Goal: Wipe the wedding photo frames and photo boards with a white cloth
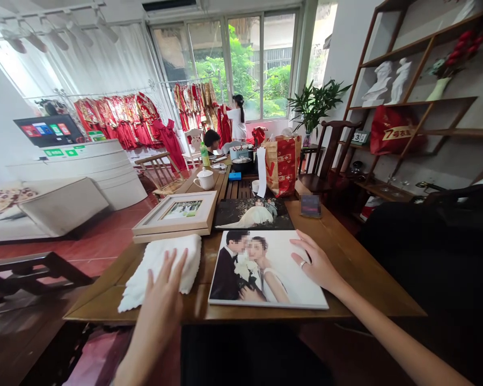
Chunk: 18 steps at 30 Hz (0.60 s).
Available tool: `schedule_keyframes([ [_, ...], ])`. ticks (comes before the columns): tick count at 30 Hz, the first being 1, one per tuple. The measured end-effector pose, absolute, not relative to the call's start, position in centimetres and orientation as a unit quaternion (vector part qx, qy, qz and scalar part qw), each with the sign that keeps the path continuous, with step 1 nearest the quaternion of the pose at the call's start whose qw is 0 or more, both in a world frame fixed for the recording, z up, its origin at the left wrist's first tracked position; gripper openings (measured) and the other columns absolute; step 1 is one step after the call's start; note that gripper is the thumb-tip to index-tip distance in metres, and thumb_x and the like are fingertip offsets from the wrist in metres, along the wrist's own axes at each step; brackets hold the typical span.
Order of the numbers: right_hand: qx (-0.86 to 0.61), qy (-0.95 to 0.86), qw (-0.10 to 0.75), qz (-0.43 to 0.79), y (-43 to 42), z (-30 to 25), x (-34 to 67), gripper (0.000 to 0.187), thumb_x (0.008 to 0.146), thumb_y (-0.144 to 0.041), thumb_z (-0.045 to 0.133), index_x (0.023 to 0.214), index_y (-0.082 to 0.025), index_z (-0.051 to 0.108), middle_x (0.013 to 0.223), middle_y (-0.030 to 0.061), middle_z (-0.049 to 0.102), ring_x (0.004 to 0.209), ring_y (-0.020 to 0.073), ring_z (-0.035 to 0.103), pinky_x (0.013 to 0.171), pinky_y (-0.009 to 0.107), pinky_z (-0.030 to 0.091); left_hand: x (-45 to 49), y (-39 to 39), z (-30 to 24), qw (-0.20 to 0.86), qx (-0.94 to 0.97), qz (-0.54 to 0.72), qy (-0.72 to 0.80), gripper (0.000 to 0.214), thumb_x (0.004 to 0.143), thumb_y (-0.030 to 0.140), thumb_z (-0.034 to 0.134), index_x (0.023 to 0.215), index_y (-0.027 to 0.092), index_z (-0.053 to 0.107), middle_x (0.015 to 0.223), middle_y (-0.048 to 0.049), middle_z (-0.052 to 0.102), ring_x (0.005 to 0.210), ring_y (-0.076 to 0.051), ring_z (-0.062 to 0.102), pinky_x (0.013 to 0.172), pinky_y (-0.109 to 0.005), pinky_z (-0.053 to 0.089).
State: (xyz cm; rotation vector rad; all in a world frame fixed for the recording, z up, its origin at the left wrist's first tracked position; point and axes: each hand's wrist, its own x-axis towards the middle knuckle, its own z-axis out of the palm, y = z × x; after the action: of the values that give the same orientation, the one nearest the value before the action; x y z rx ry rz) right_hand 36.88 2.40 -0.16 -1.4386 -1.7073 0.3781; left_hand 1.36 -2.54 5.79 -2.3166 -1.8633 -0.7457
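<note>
My left hand reaches over a folded white cloth at the table's near left, its fingers spread. Whether the fingertips press on the cloth I cannot tell. On the right, my right hand rests with fingers apart on the upper right part of a wedding photo album, or a panel of that shape, and wears a ring. The cover shows a couple with white flowers. Just behind it lies a dark wedding picture with a white gown. A pale wooden picture frame lies flat behind the cloth.
Further back on the wooden table stand a white lidded mug, a red and tan paper bag, a blue box and a green bottle. Two people are near the racks of red garments. Wooden shelves stand at the right.
</note>
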Motion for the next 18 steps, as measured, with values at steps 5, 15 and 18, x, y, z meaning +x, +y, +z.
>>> schedule_keyframes([
  [5,-0.598,-0.665,0.421,0.149,2.3,-0.1,36.6,0.034,0.078,-0.033,0.055,0.109,-0.020,0.063,0.148,0.0121,0.033,0.132,0.0302,0.038,0.107,0.048,0.031,7.2,-4.4,4.6,-0.093,-0.749,-0.320,-0.573,0.045,0.089,0.025,0.034,0.132,0.018,0.042,0.131,-0.0117,0.051,0.120,-0.024,0.049,0.099,-0.040,0.041],
  [15,-0.570,-0.625,0.485,0.222,2.9,-0.9,36.9,0.035,0.074,-0.033,0.062,0.107,-0.021,0.062,0.144,0.0140,0.040,0.131,0.0297,0.040,0.107,0.049,0.033,8.2,-2.3,2.9,-0.394,-0.498,-0.505,-0.584,0.069,0.077,0.046,0.061,0.132,0.013,0.034,0.107,-0.0145,0.065,0.103,-0.026,0.060,0.092,-0.042,0.043],
  [18,-0.542,-0.561,0.551,0.295,2.9,-1.0,36.6,0.042,0.069,-0.037,0.068,0.107,-0.021,0.060,0.144,0.0140,0.040,0.129,0.0310,0.042,0.105,0.049,0.037,8.2,-2.4,3.2,-0.461,-0.391,-0.587,-0.539,0.074,0.068,0.042,0.072,0.128,0.014,0.039,0.100,-0.0120,0.068,0.098,-0.023,0.063,0.090,-0.037,0.046],
])
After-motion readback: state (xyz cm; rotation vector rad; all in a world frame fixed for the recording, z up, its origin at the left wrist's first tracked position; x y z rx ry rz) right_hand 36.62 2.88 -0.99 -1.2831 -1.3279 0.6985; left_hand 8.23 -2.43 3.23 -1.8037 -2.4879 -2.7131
